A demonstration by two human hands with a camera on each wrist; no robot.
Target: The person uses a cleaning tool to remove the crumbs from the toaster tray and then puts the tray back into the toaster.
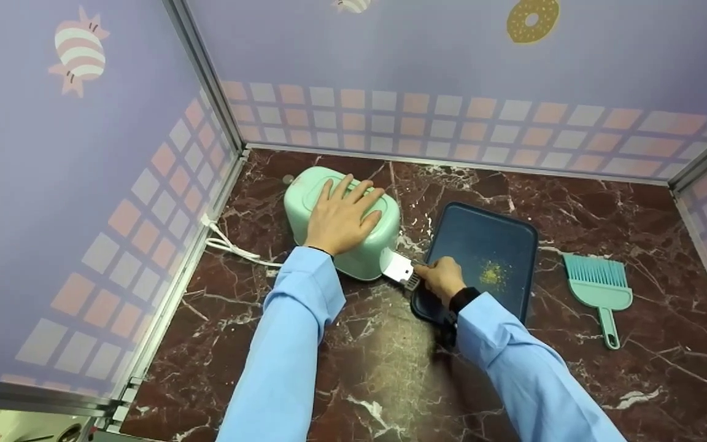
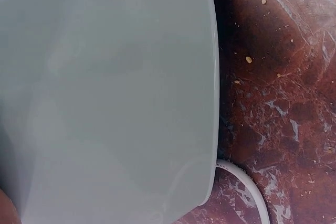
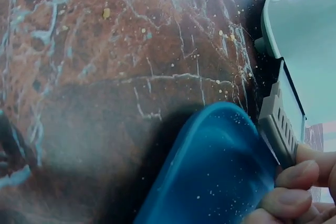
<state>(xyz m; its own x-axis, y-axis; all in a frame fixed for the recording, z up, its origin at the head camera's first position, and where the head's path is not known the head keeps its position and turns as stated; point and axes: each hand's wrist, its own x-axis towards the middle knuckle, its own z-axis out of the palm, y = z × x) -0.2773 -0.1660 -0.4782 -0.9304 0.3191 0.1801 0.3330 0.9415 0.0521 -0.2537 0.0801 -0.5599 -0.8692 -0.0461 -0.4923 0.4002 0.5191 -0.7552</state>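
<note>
A mint-green toaster stands on the dark marbled tabletop, its rounded side with an oval outline facing up. My left hand rests on it with fingers spread. From its near right corner sticks out a white crumb tray with a grey slotted end. My right hand pinches that grey end between thumb and fingers. Beneath and beside the right hand lies a dark blue tray with a small heap of yellow crumbs. In the left wrist view the toaster's pale wall fills most of the picture.
A mint-green hand brush lies to the right of the blue tray. The white power cord runs from the toaster toward the left wall. Small crumbs are scattered on the tabletop. Patterned panels enclose the back and sides.
</note>
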